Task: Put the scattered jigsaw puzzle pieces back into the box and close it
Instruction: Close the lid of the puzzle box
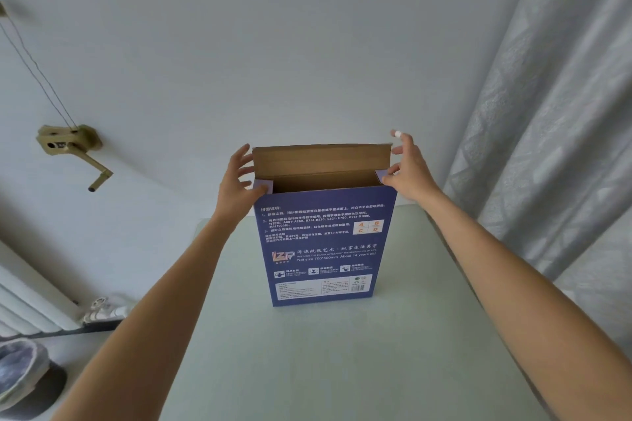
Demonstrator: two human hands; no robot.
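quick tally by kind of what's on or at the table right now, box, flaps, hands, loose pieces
box: 1, upright on the table, top open
small side flaps: 2, the other at
big top flap: 1, raised
left hand: 1
right hand: 1
loose pieces: 0 in view
total: 6

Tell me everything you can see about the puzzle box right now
The puzzle box is a flat blue cardboard carton standing upright on the pale table, printed with white text, a logo and a barcode. Its top is open: the brown lid flap stands up behind, with small side flaps at both corners. The left hand and right hand hold its top corners.
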